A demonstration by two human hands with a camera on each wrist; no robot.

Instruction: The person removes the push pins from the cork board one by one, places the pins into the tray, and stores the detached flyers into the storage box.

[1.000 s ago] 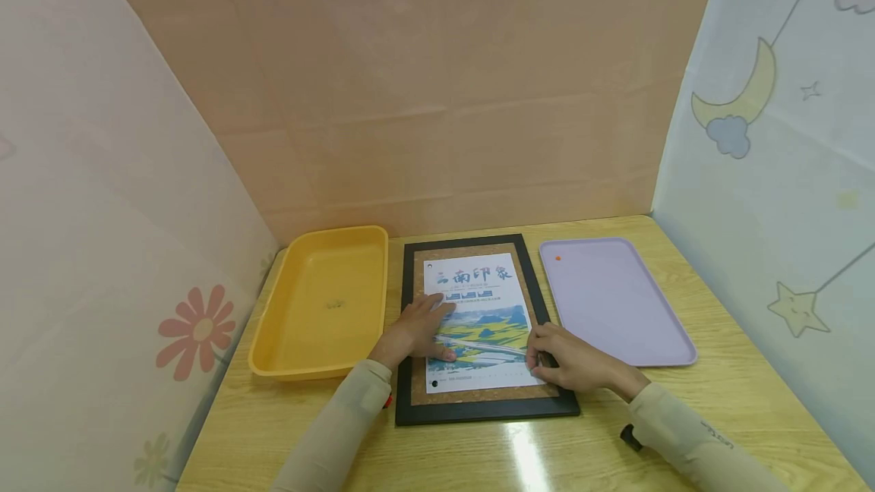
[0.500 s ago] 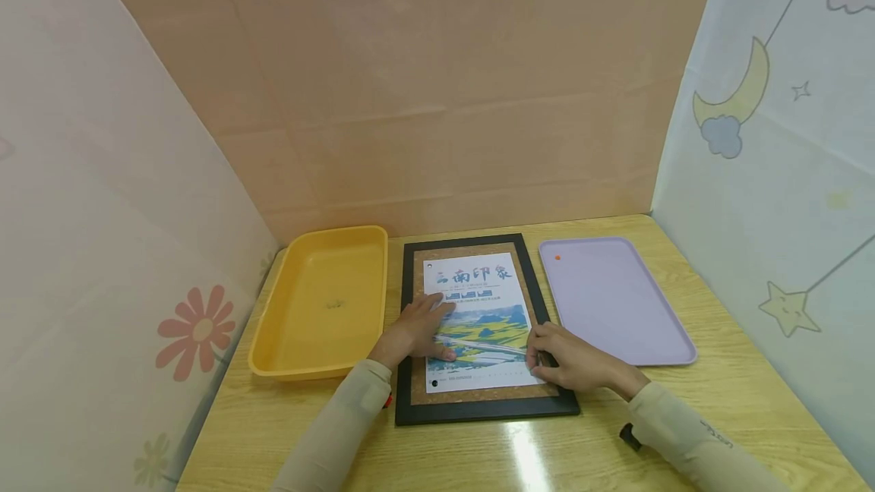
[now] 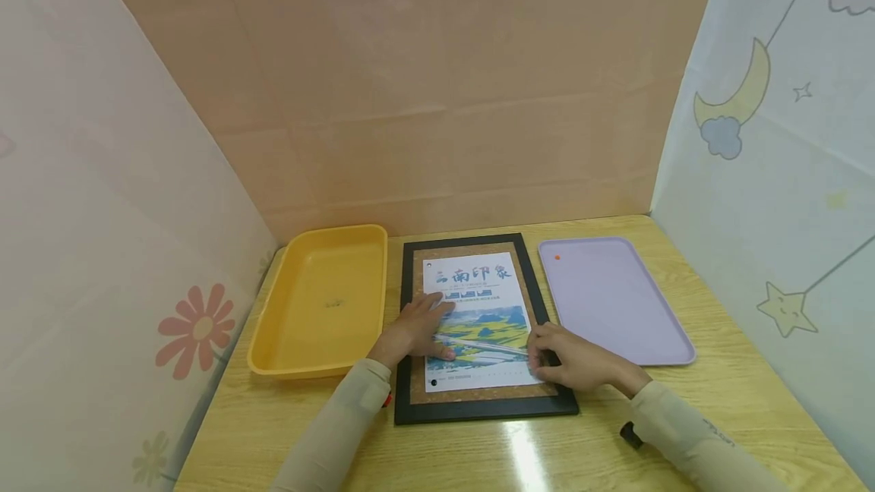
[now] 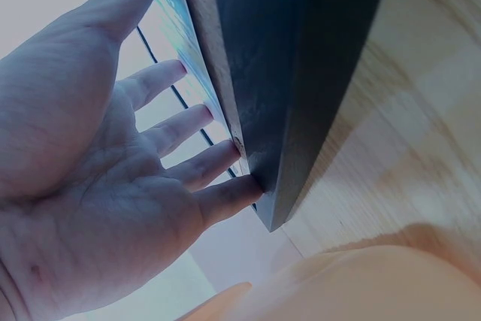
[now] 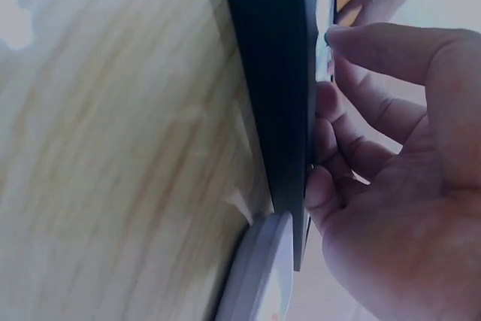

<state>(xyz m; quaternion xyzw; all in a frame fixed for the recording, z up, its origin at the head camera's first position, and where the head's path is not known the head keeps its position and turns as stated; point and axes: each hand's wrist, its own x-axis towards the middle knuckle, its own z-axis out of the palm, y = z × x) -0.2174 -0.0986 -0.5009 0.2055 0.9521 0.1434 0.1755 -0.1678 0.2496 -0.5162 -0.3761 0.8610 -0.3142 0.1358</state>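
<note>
A printed poster (image 3: 478, 325) with a landscape picture lies on a black-framed cork board (image 3: 478, 404). My left hand (image 3: 418, 331) rests spread on the poster's left side; in the left wrist view its fingers (image 4: 180, 125) reach straight over the frame. My right hand (image 3: 570, 359) is at the poster's lower right corner, fingers curled. In the right wrist view, its thumb and index finger pinch a tiny dark pushpin (image 5: 328, 36), mostly hidden by the fingertips. A black pushpin (image 3: 434, 383) sits in the lower left corner, a whitish one (image 3: 429, 265) in the upper left.
A deep yellow tray (image 3: 260, 359) stands left of the board. To the right lies a flat lilac tray (image 3: 618, 302) with a small orange pin (image 3: 557, 257) near its upper left corner. Fabric walls enclose the wooden table (image 3: 465, 454) at the back and sides.
My right thumb and fingers shift very slightly at the poster's corner. The left hand, poster and board stay in place.
</note>
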